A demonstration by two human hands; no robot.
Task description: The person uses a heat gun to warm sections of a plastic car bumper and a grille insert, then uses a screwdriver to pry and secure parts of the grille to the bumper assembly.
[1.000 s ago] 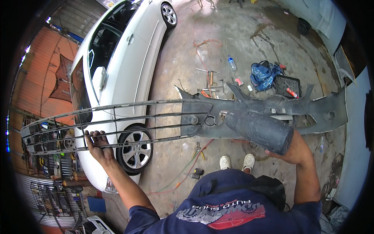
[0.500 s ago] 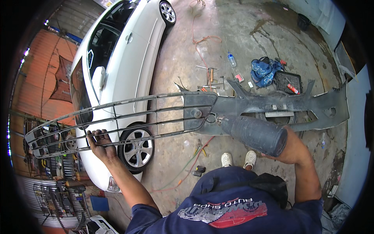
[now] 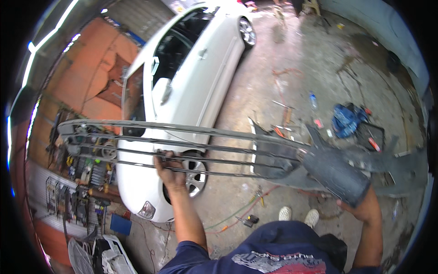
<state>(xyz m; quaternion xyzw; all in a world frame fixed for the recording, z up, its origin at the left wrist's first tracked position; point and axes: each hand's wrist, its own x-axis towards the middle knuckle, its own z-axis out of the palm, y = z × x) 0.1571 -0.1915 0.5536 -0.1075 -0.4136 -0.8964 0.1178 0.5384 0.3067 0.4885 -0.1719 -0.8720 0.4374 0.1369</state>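
A long black plastic car grille (image 3: 228, 150) with several slats stretches across the front of me, held up off the floor. My left hand (image 3: 171, 171) is closed round its lower slats, fingers curled through the gaps. On the right, my right hand (image 3: 365, 208) grips a dark, barrel-shaped heat gun (image 3: 337, 176); the gun's body hides most of those fingers and the handle. The gun's nozzle points left at the grille's right end, and I cannot tell whether the two touch. Beneath them a dark bumper (image 3: 401, 166) lies on the concrete floor.
A white car (image 3: 191, 96) stands at the left. Beyond the bumper are a blue cloth bag (image 3: 345, 119), a black tray (image 3: 365, 134), a water bottle (image 3: 313, 100) and hand tools. A red hose (image 3: 262, 194) and pliers (image 3: 256, 195) lie near my feet.
My view has swung left, shifting the scene rightward. The grille has tilted and its slats look closer together. Both hands keep their holds, the heat gun still at the grille's right end.
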